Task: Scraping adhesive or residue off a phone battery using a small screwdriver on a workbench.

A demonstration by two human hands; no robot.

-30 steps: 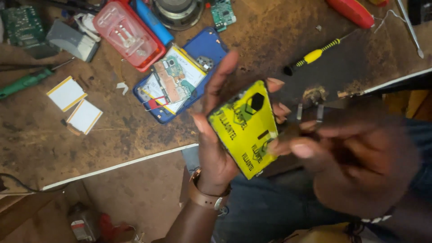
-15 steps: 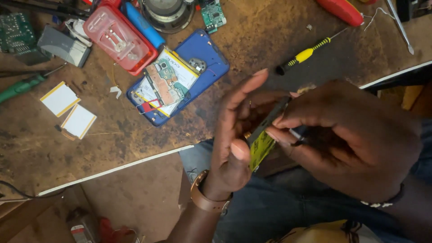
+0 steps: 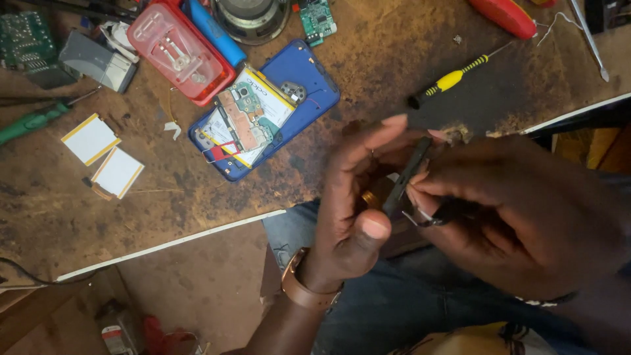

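Observation:
My left hand [image 3: 355, 210] holds a thin flat device [image 3: 406, 177] edge-on toward the camera, so only its dark rim shows. It was yellow on its face a second ago. My right hand [image 3: 519, 217] covers the device's right side, its fingertips pinching at the edge. Both hands hover over my lap, just off the front edge of the brown workbench [image 3: 197, 190]. On the bench behind them lies an opened blue phone [image 3: 263, 112] with its circuit board and battery exposed.
A yellow-handled screwdriver [image 3: 453, 79] lies right of the phone. A red plastic case [image 3: 181, 49], a speaker [image 3: 253, 16], a small green board [image 3: 318, 18], a green screwdriver [image 3: 36, 118] and two white pads [image 3: 105, 154] sit at the left. A red tool [image 3: 506, 14] lies at top right.
The device turned from yellow face up to edge-on. My right hand closed in over it, and both hands shifted slightly right.

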